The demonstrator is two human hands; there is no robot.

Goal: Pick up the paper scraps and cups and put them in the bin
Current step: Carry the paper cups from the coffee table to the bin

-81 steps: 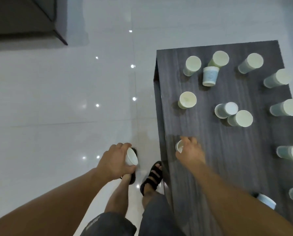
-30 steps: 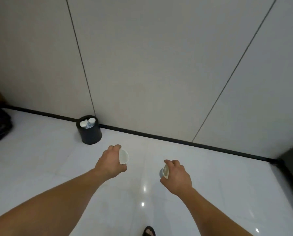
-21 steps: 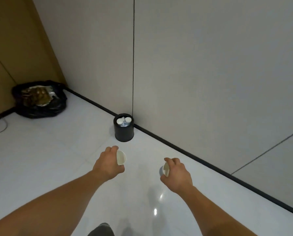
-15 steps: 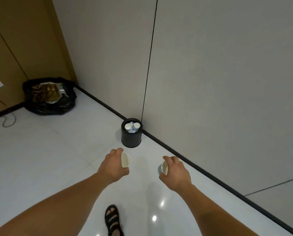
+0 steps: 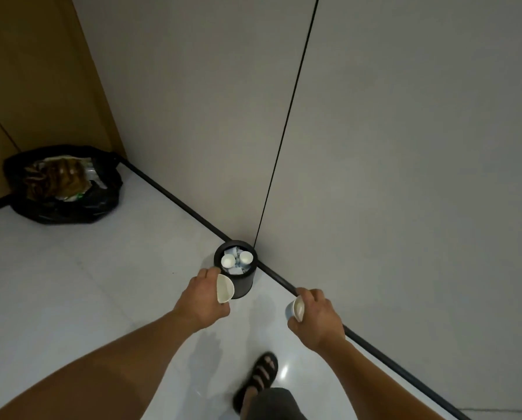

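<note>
A small black round bin (image 5: 244, 282) stands on the white floor against the wall, holding two paper cups and several paper scraps. My left hand (image 5: 199, 301) grips a white paper cup (image 5: 224, 288), its mouth turned right, just in front of the bin's left side. My right hand (image 5: 316, 316) grips a second paper cup (image 5: 295, 308) with a bluish wall, lower and to the right of the bin, near the dark skirting.
A grey panelled wall with a black skirting strip (image 5: 175, 200) runs diagonally behind the bin. A full black rubbish bag (image 5: 62, 183) lies in the far left corner by a wooden panel. My sandalled foot (image 5: 258, 378) is on the glossy floor below.
I have turned from the table with a cup in each hand and come closer to the bin. It now lies just beyond my left hand; both grips are unchanged.
</note>
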